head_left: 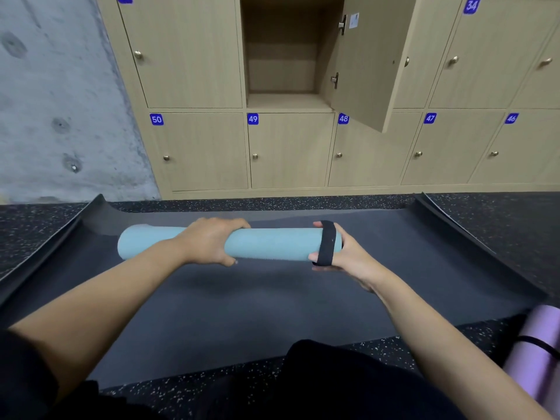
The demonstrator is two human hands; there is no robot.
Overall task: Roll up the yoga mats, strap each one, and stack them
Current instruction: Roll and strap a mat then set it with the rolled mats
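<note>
A rolled light-blue yoga mat [272, 244] is held level above a flat dark grey mat [257, 301] on the floor. My left hand [212, 241] grips the roll from above near its middle. My right hand [348, 253] holds the roll's right end, with fingers and thumb around a black strap [327, 242] looped over that end. A rolled purple mat [542, 353] with a thin black strap lies at the lower right, partly cut off by the frame edge.
Wooden lockers [291, 150] numbered 46 to 50 line the wall ahead. One upper locker stands with its door [369, 62] swung out. A concrete wall [54, 101] is at the left. Both long edges of the grey mat curl upward on the speckled black floor [500, 213].
</note>
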